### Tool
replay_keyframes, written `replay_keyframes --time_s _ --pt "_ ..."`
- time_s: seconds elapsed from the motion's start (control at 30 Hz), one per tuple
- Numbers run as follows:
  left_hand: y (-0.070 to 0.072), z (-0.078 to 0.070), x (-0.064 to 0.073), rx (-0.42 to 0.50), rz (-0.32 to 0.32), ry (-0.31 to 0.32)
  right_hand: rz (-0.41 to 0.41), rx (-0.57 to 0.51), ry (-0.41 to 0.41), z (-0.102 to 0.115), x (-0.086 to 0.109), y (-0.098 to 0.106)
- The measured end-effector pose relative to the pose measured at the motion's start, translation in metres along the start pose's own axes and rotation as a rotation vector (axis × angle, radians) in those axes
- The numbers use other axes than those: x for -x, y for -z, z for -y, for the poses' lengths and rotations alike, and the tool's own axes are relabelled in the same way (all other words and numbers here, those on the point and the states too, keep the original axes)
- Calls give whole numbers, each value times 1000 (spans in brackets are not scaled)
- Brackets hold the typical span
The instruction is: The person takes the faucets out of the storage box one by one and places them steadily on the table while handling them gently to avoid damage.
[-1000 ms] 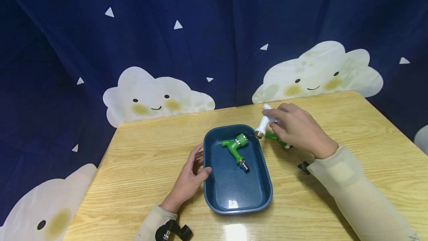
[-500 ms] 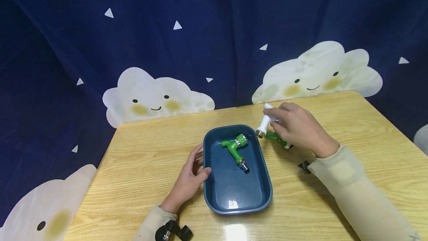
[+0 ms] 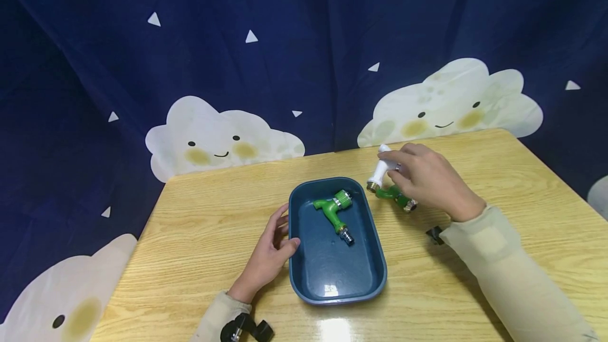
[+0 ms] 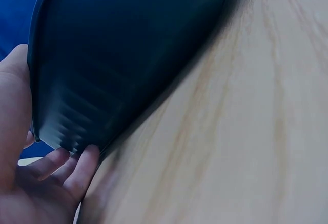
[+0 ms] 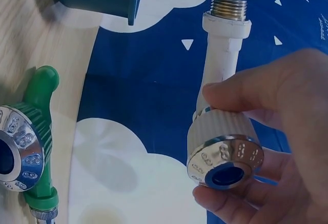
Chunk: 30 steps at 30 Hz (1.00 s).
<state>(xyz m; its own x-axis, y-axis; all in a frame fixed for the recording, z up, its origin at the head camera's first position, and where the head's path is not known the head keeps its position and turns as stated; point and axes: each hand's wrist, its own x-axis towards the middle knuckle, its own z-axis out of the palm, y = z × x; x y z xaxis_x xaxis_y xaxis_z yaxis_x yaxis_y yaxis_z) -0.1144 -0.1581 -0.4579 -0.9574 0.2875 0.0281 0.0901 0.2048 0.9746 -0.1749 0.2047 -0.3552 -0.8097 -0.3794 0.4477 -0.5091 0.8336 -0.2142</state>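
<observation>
A white tap (image 3: 378, 174) with a brass threaded end is held by my right hand (image 3: 433, 181), thumb and fingers at its ribbed, chrome-faced knob (image 5: 224, 165) in the right wrist view. It is tilted above the table, just right of the dark blue tray (image 3: 328, 273). Inside the tray lies a green tap (image 3: 333, 211) with a metal nozzle. Below the right hand, a second green tap (image 3: 390, 194) lies on the table, partly hidden. My left hand (image 3: 267, 257) grips the tray's left side, thumb over the rim, other fingers against the outer wall (image 4: 113, 70).
The wooden table (image 3: 204, 226) reaches back to a dark blue curtain (image 3: 266, 67) printed with clouds and triangles. A black wrist strap piece (image 3: 247, 326) shows near the left sleeve.
My right hand and the white tap have shifted slightly right and away from the tray, uncovering more of the green tap on the table. The left hand and tray stay in place.
</observation>
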Motion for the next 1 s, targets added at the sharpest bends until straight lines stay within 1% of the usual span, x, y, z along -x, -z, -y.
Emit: replay_keyframes --time_s 0.17,0.4,0.73,1.0 --pt "0 1 0 -7 -9 5 2 4 -3 -2 1 1" --pt "0 3 0 -8 -9 9 15 7 -31 -4 2 4" --pt "1 4 -1 0 -1 3 8 5 -107 -9 2 8" --pt "0 3 -1 -6 -9 7 13 7 -121 -13 3 10"
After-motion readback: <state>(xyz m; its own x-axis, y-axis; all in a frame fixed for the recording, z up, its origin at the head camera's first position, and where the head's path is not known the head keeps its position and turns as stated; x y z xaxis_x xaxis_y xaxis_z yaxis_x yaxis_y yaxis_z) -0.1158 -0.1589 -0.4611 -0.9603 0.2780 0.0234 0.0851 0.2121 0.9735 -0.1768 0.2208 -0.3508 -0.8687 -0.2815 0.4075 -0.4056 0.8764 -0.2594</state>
